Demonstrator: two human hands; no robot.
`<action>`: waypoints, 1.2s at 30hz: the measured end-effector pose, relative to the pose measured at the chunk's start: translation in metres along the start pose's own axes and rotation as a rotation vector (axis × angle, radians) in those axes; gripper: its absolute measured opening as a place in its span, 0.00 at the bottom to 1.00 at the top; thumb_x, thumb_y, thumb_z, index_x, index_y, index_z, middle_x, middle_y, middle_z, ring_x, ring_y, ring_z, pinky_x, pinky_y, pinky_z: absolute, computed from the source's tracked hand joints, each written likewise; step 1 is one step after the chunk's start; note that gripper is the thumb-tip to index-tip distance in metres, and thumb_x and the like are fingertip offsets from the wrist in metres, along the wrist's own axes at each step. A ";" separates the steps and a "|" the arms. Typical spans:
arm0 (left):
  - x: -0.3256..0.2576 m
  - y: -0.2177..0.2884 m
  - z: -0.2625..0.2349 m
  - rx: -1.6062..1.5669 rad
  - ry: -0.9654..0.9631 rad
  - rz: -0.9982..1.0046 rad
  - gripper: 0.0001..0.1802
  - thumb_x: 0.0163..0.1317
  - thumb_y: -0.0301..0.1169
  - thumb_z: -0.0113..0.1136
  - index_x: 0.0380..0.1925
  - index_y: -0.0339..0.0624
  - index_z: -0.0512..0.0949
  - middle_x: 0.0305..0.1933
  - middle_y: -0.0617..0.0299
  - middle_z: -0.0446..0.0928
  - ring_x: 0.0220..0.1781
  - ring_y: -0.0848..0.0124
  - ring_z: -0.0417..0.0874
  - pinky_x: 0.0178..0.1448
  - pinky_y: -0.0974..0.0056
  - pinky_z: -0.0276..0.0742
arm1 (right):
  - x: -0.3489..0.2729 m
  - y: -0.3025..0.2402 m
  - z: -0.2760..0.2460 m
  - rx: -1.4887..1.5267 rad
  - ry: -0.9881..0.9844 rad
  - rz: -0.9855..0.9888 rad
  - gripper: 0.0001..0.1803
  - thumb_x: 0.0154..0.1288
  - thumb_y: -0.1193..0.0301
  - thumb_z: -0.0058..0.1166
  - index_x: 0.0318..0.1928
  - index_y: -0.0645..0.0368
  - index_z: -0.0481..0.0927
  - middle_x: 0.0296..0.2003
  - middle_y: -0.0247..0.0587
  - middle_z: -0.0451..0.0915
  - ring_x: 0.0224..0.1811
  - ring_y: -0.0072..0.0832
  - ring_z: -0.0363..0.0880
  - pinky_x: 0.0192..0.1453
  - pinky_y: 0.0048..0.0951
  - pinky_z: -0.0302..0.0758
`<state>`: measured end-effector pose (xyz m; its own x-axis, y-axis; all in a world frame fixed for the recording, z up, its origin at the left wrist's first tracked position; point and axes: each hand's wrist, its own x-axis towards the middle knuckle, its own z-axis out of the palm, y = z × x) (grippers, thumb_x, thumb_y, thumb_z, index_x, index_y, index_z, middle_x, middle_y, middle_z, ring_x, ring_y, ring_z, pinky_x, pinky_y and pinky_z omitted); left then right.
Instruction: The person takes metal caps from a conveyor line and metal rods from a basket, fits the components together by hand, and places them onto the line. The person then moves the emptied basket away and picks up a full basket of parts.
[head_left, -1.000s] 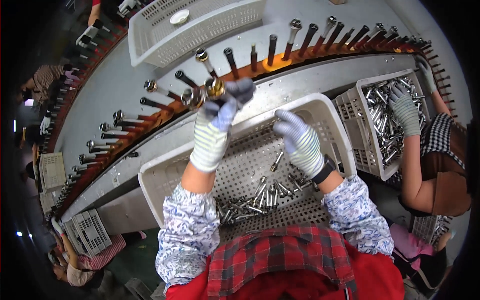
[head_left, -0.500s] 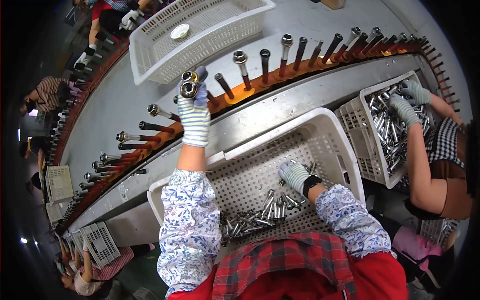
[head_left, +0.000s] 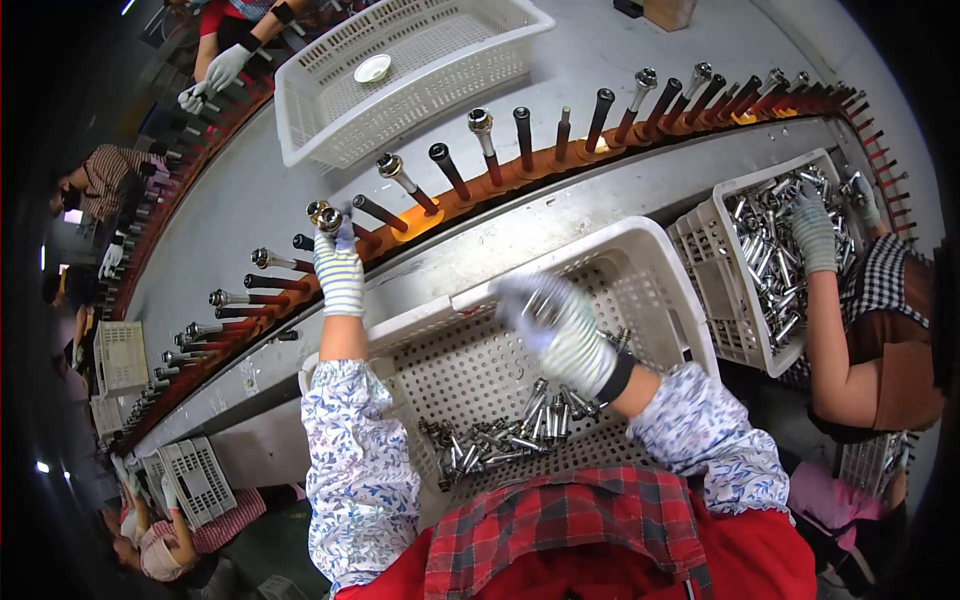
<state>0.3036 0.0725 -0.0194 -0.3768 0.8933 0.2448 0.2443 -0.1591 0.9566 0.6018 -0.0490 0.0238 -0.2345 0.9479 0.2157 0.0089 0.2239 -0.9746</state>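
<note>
My left hand (head_left: 338, 270), in a striped knit glove, is closed around chrome tubular metal parts (head_left: 325, 217) beside the row of upright rods. Two ring-shaped ends show above its fingers; I cannot tell whether one is seated on a rod. My right hand (head_left: 568, 335), gloved and smeared by motion, is raised over the white perforated basket (head_left: 470, 340) in front of me. A shiny metal part (head_left: 541, 308) shows among its fingers. A loose heap of similar chrome parts (head_left: 505, 437) lies on the basket's floor.
A curved track (head_left: 465, 205) carries dark and chrome-topped rods. Beyond it stands a white basket (head_left: 420, 105) with a small white dish (head_left: 372, 69). At right, a co-worker's gloved hand (head_left: 815, 235) reaches into a crate (head_left: 700, 275) of chrome parts. Other people work at left.
My left hand has moved left and slightly down, with chrome parts still in it. My right hand has lifted from the basket floor toward the upper left. The rods have shifted leftward along the track.
</note>
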 end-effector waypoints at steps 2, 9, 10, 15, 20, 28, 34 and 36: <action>-0.016 0.002 -0.024 0.004 0.065 -0.141 0.19 0.62 0.38 0.57 0.51 0.43 0.72 0.45 0.68 0.73 0.44 0.80 0.70 0.50 0.72 0.67 | 0.043 -0.004 -0.026 0.155 0.243 0.054 0.14 0.61 0.70 0.50 0.47 0.60 0.74 0.35 0.39 0.79 0.34 0.25 0.78 0.36 0.28 0.77; -0.137 0.077 -0.019 -0.015 -0.172 -0.045 0.13 0.67 0.37 0.48 0.35 0.38 0.74 0.34 0.60 0.75 0.33 0.73 0.75 0.42 0.68 0.72 | 0.181 0.055 -0.060 -0.089 0.135 0.020 0.13 0.66 0.67 0.48 0.46 0.60 0.74 0.35 0.38 0.79 0.29 0.23 0.79 0.30 0.20 0.75; -0.150 0.077 -0.011 -0.076 -0.374 -0.115 0.13 0.66 0.37 0.48 0.33 0.38 0.74 0.32 0.60 0.75 0.32 0.73 0.75 0.39 0.68 0.71 | 0.194 0.071 -0.070 -0.314 0.104 0.002 0.13 0.65 0.67 0.49 0.47 0.60 0.74 0.33 0.38 0.79 0.28 0.24 0.79 0.30 0.21 0.74; -0.221 0.022 0.014 -0.147 -0.781 -0.752 0.12 0.65 0.35 0.48 0.33 0.37 0.75 0.28 0.60 0.74 0.28 0.71 0.74 0.33 0.67 0.69 | 0.183 0.086 -0.033 -0.261 -0.048 0.173 0.16 0.64 0.66 0.49 0.50 0.60 0.72 0.29 0.40 0.79 0.27 0.22 0.78 0.32 0.25 0.76; -0.267 -0.082 0.012 0.614 -1.037 -0.298 0.14 0.58 0.30 0.53 0.45 0.42 0.75 0.40 0.48 0.76 0.43 0.55 0.78 0.49 0.57 0.73 | 0.091 0.047 0.004 -0.645 -0.015 -0.417 0.19 0.58 0.76 0.48 0.52 0.54 0.71 0.41 0.48 0.78 0.39 0.41 0.78 0.44 0.36 0.76; -0.310 -0.101 0.057 1.072 -1.312 0.064 0.21 0.49 0.39 0.60 0.43 0.40 0.74 0.42 0.52 0.75 0.44 0.57 0.77 0.47 0.56 0.73 | -0.041 0.144 -0.023 -1.346 -0.851 -0.355 0.11 0.54 0.68 0.46 0.37 0.57 0.77 0.43 0.45 0.73 0.42 0.37 0.73 0.39 0.36 0.71; -0.311 -0.086 0.091 1.137 -1.304 0.227 0.16 0.49 0.35 0.58 0.40 0.44 0.75 0.42 0.56 0.76 0.46 0.62 0.77 0.50 0.57 0.70 | -0.075 0.207 -0.051 -1.319 -1.005 -0.011 0.13 0.61 0.70 0.41 0.42 0.60 0.76 0.40 0.43 0.77 0.42 0.39 0.76 0.41 0.40 0.73; -0.310 -0.092 0.091 1.103 -1.283 0.257 0.16 0.49 0.34 0.57 0.40 0.45 0.76 0.40 0.55 0.77 0.45 0.62 0.78 0.49 0.58 0.71 | -0.087 0.219 -0.046 -1.313 -0.845 0.139 0.13 0.61 0.70 0.42 0.42 0.60 0.76 0.38 0.45 0.78 0.38 0.41 0.79 0.39 0.38 0.76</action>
<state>0.4797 -0.1516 -0.1978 0.5382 0.7199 -0.4383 0.8412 -0.4908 0.2267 0.6686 -0.0724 -0.2055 -0.6123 0.6809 -0.4019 0.7781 0.6091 -0.1535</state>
